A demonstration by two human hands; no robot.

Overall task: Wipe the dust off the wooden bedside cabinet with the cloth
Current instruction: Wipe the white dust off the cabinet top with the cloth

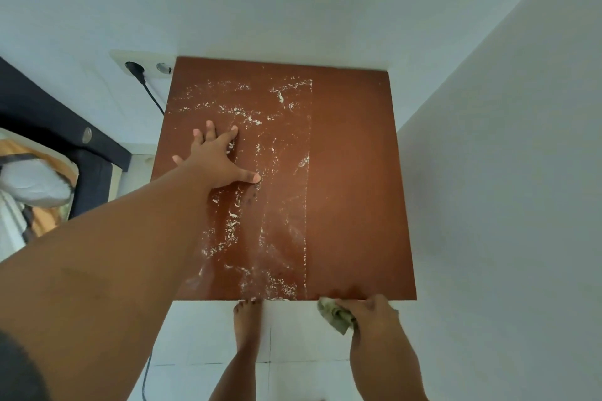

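Head cam, looking down on wooden bedside cabinet (351, 172) top. Left hand (216, 159) flat on the surface, fingers spread, holding nothing. Right hand (371, 312) at the near edge, right of centre, grip closed round a bunched cloth (335, 314) that prob. just touches the edge. White dust (247, 117) streaked over left and middle of top; right strip looks clean, w/ a straight line between. Bare foot (246, 322) on floor tiles below. Wall socket (143, 67) w/ black plug at back left.
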